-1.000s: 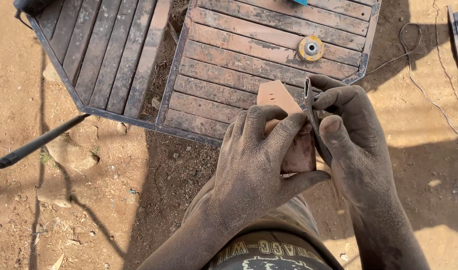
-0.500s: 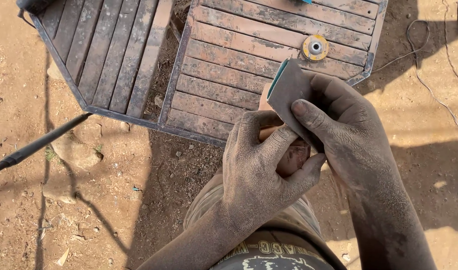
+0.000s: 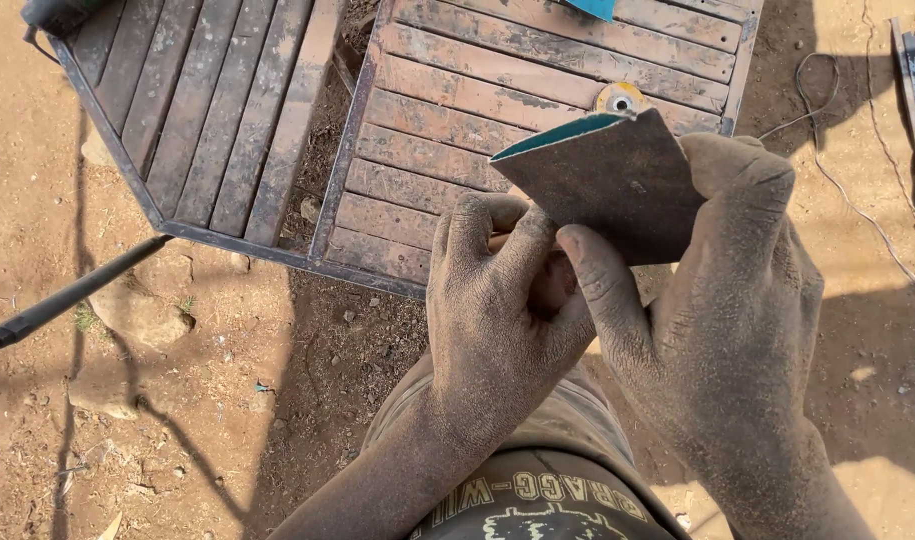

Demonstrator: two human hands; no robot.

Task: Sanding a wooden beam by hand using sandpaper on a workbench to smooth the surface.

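Both hands dusty, held close together over bare dirt ground [image 3: 177, 420], in front of a slatted wooden panel in a metal frame [image 3: 497, 110].

Right hand [image 3: 737, 330]: grasps a sheet of sandpaper [image 3: 607, 180], dark grit face toward the camera, a teal edge showing along its top where the sheet folds over. Thumb lies across the lower left part of the sheet; the other fingers curl round its right edge and go behind it. Sheet is lifted off the panel, tilted, upper left corner free.

Left hand [image 3: 497, 320]: fingers clenched around a small brownish piece (mostly hidden, cannot tell what it is), just below the sheet's lower edge. Left fingertips and right thumb touch.

Nearby: a small round disc [image 3: 620, 98] rests on the slats, partly behind the sheet. A second slatted panel [image 3: 207, 110] lies to the left. A dark rod [image 3: 67, 297] crosses the dirt at left. A thin wire [image 3: 857, 190] runs over the ground at right.
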